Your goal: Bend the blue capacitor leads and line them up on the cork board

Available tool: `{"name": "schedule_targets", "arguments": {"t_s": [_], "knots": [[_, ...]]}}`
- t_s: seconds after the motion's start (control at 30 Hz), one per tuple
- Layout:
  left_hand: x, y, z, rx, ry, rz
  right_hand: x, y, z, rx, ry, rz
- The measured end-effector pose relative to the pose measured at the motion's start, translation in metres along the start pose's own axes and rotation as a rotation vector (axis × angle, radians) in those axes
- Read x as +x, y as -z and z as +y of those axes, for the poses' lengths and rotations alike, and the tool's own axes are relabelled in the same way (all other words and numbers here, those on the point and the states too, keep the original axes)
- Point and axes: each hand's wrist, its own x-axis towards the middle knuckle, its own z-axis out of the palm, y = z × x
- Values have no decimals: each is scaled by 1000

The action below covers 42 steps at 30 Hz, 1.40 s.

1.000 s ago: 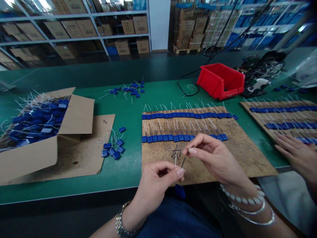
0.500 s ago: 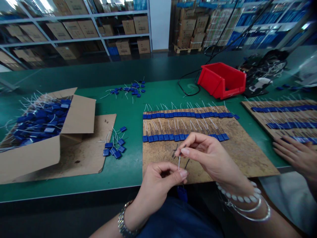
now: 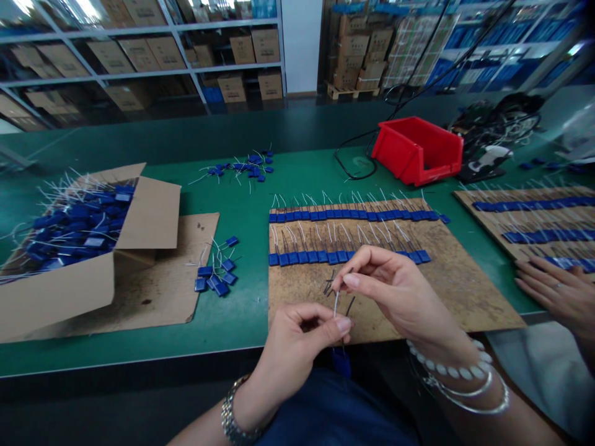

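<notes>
My left hand [image 3: 307, 334] pinches the leads of a small blue boxy component [image 3: 341, 363], a capacitor by its look, which hangs below the fingers past the table edge. One lead is white and one dark. My right hand [image 3: 385, 288] is closed at the upper end of the white lead [image 3: 336, 302], thumb against forefinger; a short dark piece shows at those fingertips. Several thin dark pieces [image 3: 329, 284] lie just behind on the brown board [image 3: 455, 291]. Two rows of blue capacitors [image 3: 320, 256] lie on that board, their leads pointing away from me.
An open cardboard box [image 3: 149, 214] full of blue capacitors stands left, with loose ones [image 3: 219, 287] beside it. A red bin [image 3: 404, 155] and a black cable [image 3: 346, 173] lie behind. A co-worker's hand [image 3: 548, 282] rests by another board [image 3: 493, 223] at right.
Both hands stay almost in place, with the capacitor still hanging from the left one. My right fingertips have shifted very slightly at the top of the white lead.
</notes>
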Motion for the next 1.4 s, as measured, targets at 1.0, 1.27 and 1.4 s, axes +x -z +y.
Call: {"name": "schedule_targets", "arguments": {"t_s": [1.0,1.27,1.4], "knots": [[1,-1,-1,14,-20,-1,-1,3,-6,-135,4,-111],[5,2,8,194,-188,138,-11,19,-11,-460,-7,-221],[10,4,7,155,-282,208,-22,11,9,-422,-138,-258]]}}
